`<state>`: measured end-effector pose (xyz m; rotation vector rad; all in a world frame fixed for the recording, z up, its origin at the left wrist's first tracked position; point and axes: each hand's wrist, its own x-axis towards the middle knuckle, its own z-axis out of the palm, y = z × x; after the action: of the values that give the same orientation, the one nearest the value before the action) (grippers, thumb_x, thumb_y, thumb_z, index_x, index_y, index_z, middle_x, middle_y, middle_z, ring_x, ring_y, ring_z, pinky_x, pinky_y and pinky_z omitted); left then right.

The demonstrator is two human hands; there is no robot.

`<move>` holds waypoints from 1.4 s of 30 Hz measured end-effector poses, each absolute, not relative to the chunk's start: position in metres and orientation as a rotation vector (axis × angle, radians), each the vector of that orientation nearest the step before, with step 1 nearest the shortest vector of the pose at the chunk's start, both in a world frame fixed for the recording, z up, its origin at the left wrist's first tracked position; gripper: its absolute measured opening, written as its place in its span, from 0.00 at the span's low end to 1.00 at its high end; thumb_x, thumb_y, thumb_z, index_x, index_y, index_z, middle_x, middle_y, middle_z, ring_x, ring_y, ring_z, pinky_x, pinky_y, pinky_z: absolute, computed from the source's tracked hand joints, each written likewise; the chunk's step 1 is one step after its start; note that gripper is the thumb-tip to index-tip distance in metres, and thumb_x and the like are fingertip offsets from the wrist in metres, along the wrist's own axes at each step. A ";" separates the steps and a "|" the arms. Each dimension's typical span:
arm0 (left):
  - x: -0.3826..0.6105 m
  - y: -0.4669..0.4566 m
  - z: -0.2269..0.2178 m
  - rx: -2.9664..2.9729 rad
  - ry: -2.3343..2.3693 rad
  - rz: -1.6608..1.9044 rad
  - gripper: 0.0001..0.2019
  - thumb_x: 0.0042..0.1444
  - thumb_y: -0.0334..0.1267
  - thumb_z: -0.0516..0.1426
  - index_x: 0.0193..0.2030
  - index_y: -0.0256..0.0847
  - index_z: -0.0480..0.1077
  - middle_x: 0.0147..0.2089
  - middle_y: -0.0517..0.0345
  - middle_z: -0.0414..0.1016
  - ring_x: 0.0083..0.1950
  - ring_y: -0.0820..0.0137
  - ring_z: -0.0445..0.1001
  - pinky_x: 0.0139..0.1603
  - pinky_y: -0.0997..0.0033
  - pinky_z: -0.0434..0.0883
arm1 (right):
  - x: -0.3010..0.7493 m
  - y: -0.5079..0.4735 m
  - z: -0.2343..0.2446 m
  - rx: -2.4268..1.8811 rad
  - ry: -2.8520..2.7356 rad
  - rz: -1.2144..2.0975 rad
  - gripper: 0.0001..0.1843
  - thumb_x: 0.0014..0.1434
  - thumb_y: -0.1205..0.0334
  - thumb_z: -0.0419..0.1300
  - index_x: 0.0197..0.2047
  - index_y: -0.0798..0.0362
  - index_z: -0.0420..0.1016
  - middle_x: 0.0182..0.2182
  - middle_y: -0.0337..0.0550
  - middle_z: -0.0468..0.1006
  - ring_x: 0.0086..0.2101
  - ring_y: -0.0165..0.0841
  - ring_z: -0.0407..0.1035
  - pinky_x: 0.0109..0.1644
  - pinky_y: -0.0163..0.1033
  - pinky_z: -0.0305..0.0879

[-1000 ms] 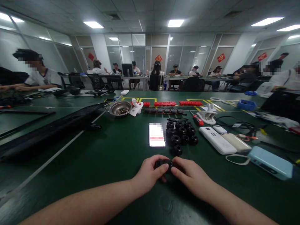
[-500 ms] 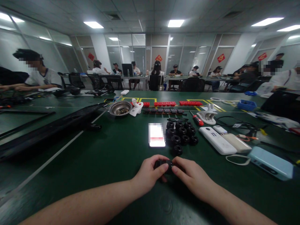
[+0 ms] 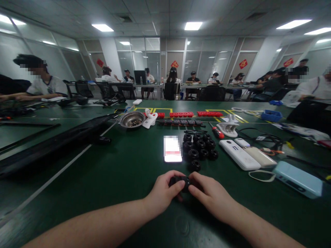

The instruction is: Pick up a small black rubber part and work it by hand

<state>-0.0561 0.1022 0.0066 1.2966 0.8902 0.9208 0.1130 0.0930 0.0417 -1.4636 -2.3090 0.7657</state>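
Note:
My left hand (image 3: 163, 192) and my right hand (image 3: 209, 195) meet near the front of the green table (image 3: 108, 172). Both pinch one small black part (image 3: 180, 181) between thumb and fingers. Just beyond them lies a cluster of several black round parts (image 3: 200, 148). A lit phone (image 3: 172, 148) lies flat to the left of that cluster.
White and beige power banks (image 3: 245, 154) and a light blue one (image 3: 300, 179) lie at the right. Farther back are a red-handled screwdriver (image 3: 216, 131), a metal bowl (image 3: 132, 119), red and black part strips (image 3: 181, 117). A long black frame (image 3: 59, 141) lies at the left. People sit around.

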 end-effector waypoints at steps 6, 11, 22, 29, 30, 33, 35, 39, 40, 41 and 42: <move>-0.056 0.105 0.005 1.282 0.863 0.855 0.17 0.49 0.43 0.54 0.42 0.34 0.63 0.34 0.55 0.67 0.23 0.77 0.68 0.24 0.75 0.65 | 0.112 0.097 0.037 -1.391 -2.316 0.786 0.08 0.56 0.58 0.50 0.31 0.53 0.65 0.27 0.39 0.69 0.27 0.30 0.63 0.29 0.33 0.55; -0.056 0.103 0.006 1.273 0.869 0.889 0.17 0.48 0.45 0.54 0.40 0.34 0.63 0.32 0.56 0.68 0.24 0.75 0.68 0.24 0.74 0.66 | 0.112 0.094 0.039 -1.393 -2.271 0.790 0.14 0.51 0.60 0.56 0.41 0.51 0.62 0.29 0.37 0.70 0.28 0.30 0.63 0.30 0.33 0.56; -0.056 0.106 0.002 1.274 0.847 0.860 0.18 0.48 0.45 0.54 0.42 0.34 0.63 0.33 0.55 0.68 0.22 0.77 0.68 0.23 0.76 0.64 | 0.112 0.096 0.037 -1.383 -2.276 0.820 0.06 0.54 0.60 0.52 0.35 0.53 0.64 0.28 0.38 0.69 0.28 0.30 0.63 0.30 0.33 0.56; -0.056 0.102 0.009 1.295 0.908 0.930 0.16 0.46 0.46 0.55 0.38 0.35 0.65 0.32 0.57 0.68 0.24 0.75 0.68 0.24 0.75 0.65 | 0.114 0.093 0.039 -1.391 -2.262 0.784 0.11 0.53 0.57 0.53 0.39 0.51 0.61 0.27 0.37 0.68 0.27 0.29 0.62 0.28 0.33 0.55; -0.056 0.101 0.009 1.284 0.908 0.931 0.17 0.46 0.46 0.55 0.38 0.35 0.65 0.32 0.57 0.68 0.23 0.75 0.68 0.23 0.75 0.65 | 0.114 0.093 0.040 -1.387 -2.268 0.776 0.09 0.55 0.56 0.51 0.37 0.52 0.62 0.26 0.37 0.68 0.26 0.29 0.62 0.28 0.33 0.55; -0.055 0.102 0.008 1.271 0.894 0.923 0.17 0.46 0.46 0.56 0.38 0.35 0.64 0.31 0.57 0.67 0.21 0.77 0.67 0.22 0.77 0.64 | 0.114 0.095 0.040 -1.364 -2.305 0.759 0.14 0.59 0.56 0.44 0.30 0.53 0.64 0.25 0.38 0.69 0.26 0.29 0.62 0.29 0.33 0.55; -0.055 0.103 0.006 1.276 0.882 0.903 0.17 0.46 0.46 0.55 0.39 0.34 0.64 0.31 0.58 0.67 0.20 0.77 0.67 0.21 0.77 0.63 | 0.114 0.096 0.039 -1.372 -2.324 0.752 0.15 0.59 0.56 0.44 0.27 0.54 0.64 0.23 0.38 0.68 0.25 0.29 0.61 0.28 0.33 0.55; -0.055 0.104 0.004 1.252 0.849 0.867 0.19 0.47 0.46 0.55 0.41 0.34 0.63 0.33 0.56 0.67 0.21 0.77 0.68 0.21 0.76 0.63 | 0.114 0.096 0.037 -1.349 -2.271 0.772 0.08 0.56 0.59 0.51 0.33 0.54 0.65 0.27 0.39 0.69 0.28 0.30 0.63 0.30 0.33 0.57; -0.055 0.104 0.004 1.244 0.844 0.871 0.19 0.47 0.46 0.55 0.41 0.34 0.62 0.33 0.55 0.67 0.21 0.77 0.68 0.21 0.76 0.63 | 0.114 0.095 0.037 -1.330 -2.254 0.785 0.08 0.54 0.60 0.52 0.37 0.53 0.64 0.29 0.40 0.70 0.30 0.30 0.64 0.32 0.33 0.58; -0.055 0.104 0.005 1.238 0.839 0.880 0.19 0.47 0.46 0.55 0.41 0.34 0.62 0.33 0.55 0.67 0.21 0.77 0.68 0.22 0.76 0.64 | 0.114 0.095 0.038 -1.317 -2.243 0.791 0.10 0.53 0.61 0.53 0.40 0.53 0.63 0.31 0.40 0.70 0.31 0.30 0.64 0.33 0.34 0.58; -0.055 0.104 0.005 1.237 0.835 0.891 0.19 0.47 0.45 0.55 0.41 0.34 0.62 0.33 0.55 0.67 0.22 0.76 0.68 0.23 0.75 0.65 | 0.114 0.094 0.038 -1.316 -2.239 0.792 0.13 0.52 0.61 0.54 0.42 0.52 0.62 0.31 0.40 0.70 0.31 0.30 0.64 0.33 0.34 0.58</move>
<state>-0.0555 0.1035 0.0051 1.2372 0.8345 0.8909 0.1139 0.0941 0.0380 -1.3159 -2.2392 0.7916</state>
